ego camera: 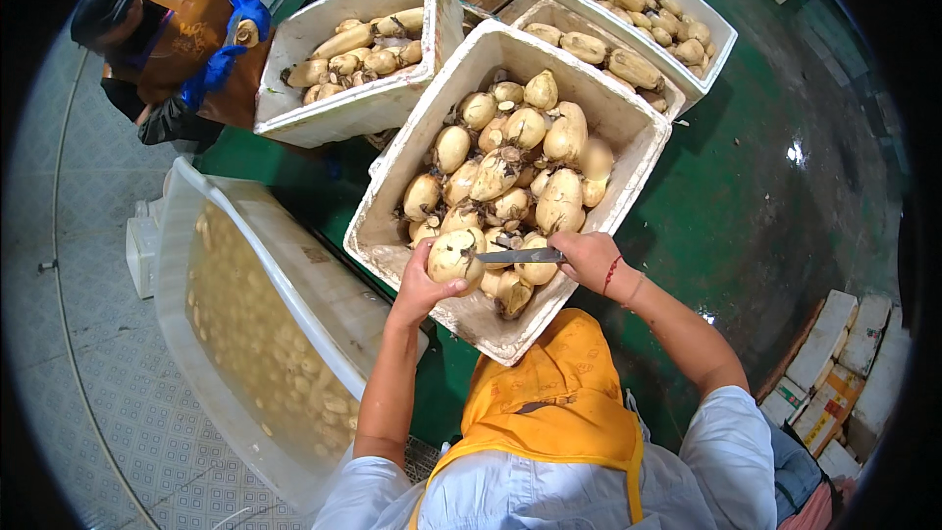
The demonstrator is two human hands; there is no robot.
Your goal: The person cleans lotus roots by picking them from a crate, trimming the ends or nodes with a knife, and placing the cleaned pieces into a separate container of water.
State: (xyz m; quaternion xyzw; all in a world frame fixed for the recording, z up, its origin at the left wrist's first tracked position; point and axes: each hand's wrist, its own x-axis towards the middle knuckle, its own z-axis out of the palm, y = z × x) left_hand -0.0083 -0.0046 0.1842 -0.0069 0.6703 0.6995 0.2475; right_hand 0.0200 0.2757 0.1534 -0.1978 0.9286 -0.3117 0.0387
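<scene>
My left hand grips a pale lotus root segment over the near left corner of a white foam box. In my right hand is a knife, its grey blade pointing left. The blade's tip meets the dark node end of the held segment, as far as I can tell. Beneath my hands the box contains many lotus root segments, some with dark, ragged nodes. Most of the knife's handle is hidden inside my right fist.
On the left stands a large translucent tub of murky water with lotus roots. More foam boxes of lotus root, one at the upper left and one at the upper right, lie beyond. A co-worker in blue gloves holds a piece. Foam cartons lie right.
</scene>
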